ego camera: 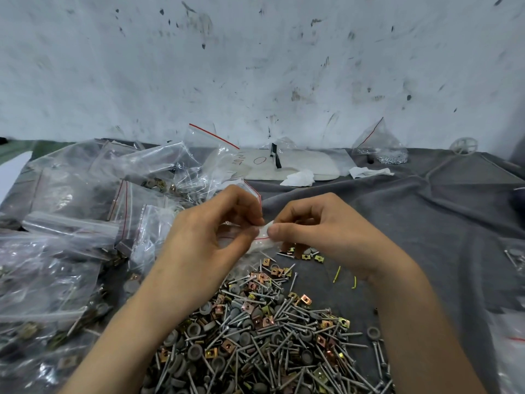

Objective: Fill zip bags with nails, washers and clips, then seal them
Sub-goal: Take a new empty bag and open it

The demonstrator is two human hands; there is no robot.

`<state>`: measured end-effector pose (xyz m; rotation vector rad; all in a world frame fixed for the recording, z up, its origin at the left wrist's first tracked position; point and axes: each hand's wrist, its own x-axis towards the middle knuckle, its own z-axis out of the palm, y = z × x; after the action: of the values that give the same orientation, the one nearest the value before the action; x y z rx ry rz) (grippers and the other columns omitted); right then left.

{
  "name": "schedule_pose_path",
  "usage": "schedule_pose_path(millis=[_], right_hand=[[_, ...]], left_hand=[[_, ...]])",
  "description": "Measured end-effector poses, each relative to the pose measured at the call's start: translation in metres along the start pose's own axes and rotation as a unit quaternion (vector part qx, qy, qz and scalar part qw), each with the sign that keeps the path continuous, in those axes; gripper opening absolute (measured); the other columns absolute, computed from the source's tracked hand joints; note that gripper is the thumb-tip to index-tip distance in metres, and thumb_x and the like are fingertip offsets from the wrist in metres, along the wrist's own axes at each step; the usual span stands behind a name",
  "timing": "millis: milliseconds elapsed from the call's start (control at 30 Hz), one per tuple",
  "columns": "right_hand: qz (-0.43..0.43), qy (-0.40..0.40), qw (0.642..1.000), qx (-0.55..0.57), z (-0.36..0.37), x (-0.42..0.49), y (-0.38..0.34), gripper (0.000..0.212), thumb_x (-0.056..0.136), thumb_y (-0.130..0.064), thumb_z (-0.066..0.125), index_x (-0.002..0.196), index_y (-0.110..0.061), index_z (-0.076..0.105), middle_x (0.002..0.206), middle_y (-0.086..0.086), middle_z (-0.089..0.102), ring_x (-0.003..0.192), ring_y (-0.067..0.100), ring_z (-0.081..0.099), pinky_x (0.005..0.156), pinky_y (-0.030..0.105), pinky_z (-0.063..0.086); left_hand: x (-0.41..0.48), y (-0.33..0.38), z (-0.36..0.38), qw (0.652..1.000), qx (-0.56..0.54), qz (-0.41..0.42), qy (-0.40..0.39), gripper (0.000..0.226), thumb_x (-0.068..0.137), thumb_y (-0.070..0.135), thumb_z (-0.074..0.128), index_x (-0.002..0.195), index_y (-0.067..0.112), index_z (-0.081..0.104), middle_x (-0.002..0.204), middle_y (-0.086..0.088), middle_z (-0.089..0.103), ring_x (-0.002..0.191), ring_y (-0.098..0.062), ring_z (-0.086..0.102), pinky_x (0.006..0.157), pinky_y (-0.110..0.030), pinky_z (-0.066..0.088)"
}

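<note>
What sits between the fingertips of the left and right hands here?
In the head view, a small clear zip bag with a red line spans the gap; the left hand and right hand both pinch it.

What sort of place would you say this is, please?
Likely a small hardware-packing bench: a heap of loose nails, washers and clips on a grey cloth, filled zip bags piled at the left, and a scuffed, stained white wall close behind.

A rough packing workshop: stained wall (255, 52), grey cloth (397, 223) heaped with nails (255, 336) and filled bags (71, 223)
</note>
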<state>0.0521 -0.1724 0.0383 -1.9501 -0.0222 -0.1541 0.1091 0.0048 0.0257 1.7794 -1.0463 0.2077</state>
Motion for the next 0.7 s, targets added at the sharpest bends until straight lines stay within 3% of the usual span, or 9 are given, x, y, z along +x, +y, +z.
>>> schedule_pose_path(millis=[133, 333, 467, 533, 600, 700], right_hand=[[0.0, 0.024, 0.999, 0.023, 0.003, 0.002, -0.001, 0.012, 0.081, -0.005, 0.067, 0.07, -0.004, 0.071, 0.062, 0.003, 0.066, 0.057, 0.009, 0.059, 0.055, 0.019, 0.048], [-0.008, 0.064, 0.993, 0.103, 0.007, 0.002, -0.003, 0.023, 0.08, 0.001, 0.061, 0.061, -0.01, 0.069, 0.06, 0.002, 0.064, 0.053, 0.005, 0.056, 0.046, 0.014, 0.041], [0.0, 0.082, 0.99, 0.118, 0.008, 0.004, 0.0, 0.02, 0.08, 0.001, 0.061, 0.065, -0.008, 0.071, 0.062, 0.0, 0.067, 0.057, 0.005, 0.059, 0.047, 0.015, 0.042], [0.005, 0.101, 0.988, 0.121, 0.008, 0.006, 0.001, 0.016, 0.078, 0.001, 0.063, 0.067, -0.005, 0.072, 0.066, 0.0, 0.067, 0.061, 0.008, 0.06, 0.051, 0.017, 0.044], [0.003, 0.119, 0.987, 0.107, 0.006, 0.007, 0.002, 0.024, 0.075, 0.0, 0.064, 0.056, -0.011, 0.071, 0.076, -0.002, 0.067, 0.068, 0.007, 0.06, 0.057, 0.017, 0.045], [0.008, 0.156, 0.988, -0.002, 0.004, 0.01, 0.005, 0.031, 0.074, -0.006, 0.067, 0.046, -0.019, 0.066, 0.107, -0.009, 0.061, 0.097, -0.001, 0.057, 0.074, 0.019, 0.039]], left_hand=[[0.0, 0.001, 0.001, 0.999, 0.039, 0.025, -0.002, 0.014, 0.08, 0.012, 0.062, 0.081, 0.025, 0.066, 0.087, 0.01, 0.066, 0.088, -0.014, 0.066, 0.078, -0.039, 0.054], [0.0, 0.002, 0.0, 0.993, 0.102, 0.05, -0.024, 0.013, 0.083, 0.013, 0.075, 0.095, 0.019, 0.072, 0.096, 0.01, 0.065, 0.086, -0.007, 0.065, 0.078, -0.032, 0.053], [0.001, 0.003, -0.004, 0.987, 0.141, 0.059, -0.047, 0.022, 0.082, 0.036, 0.074, 0.089, 0.016, 0.068, 0.096, 0.008, 0.064, 0.085, -0.005, 0.062, 0.077, -0.023, 0.049], [0.001, 0.002, -0.006, 0.983, 0.161, 0.06, -0.059, 0.024, 0.08, 0.037, 0.071, 0.081, 0.014, 0.066, 0.094, 0.006, 0.064, 0.083, -0.005, 0.06, 0.076, -0.018, 0.047], [0.001, 0.002, -0.009, 0.98, 0.176, 0.058, -0.071, 0.024, 0.078, 0.039, 0.067, 0.077, 0.016, 0.066, 0.097, 0.008, 0.063, 0.083, -0.006, 0.058, 0.076, -0.016, 0.045], [0.0, 0.006, -0.012, 0.981, 0.156, 0.072, -0.092, 0.025, 0.078, 0.047, 0.065, 0.075, 0.023, 0.065, 0.115, 0.018, 0.058, 0.087, -0.001, 0.057, 0.075, -0.012, 0.042]])
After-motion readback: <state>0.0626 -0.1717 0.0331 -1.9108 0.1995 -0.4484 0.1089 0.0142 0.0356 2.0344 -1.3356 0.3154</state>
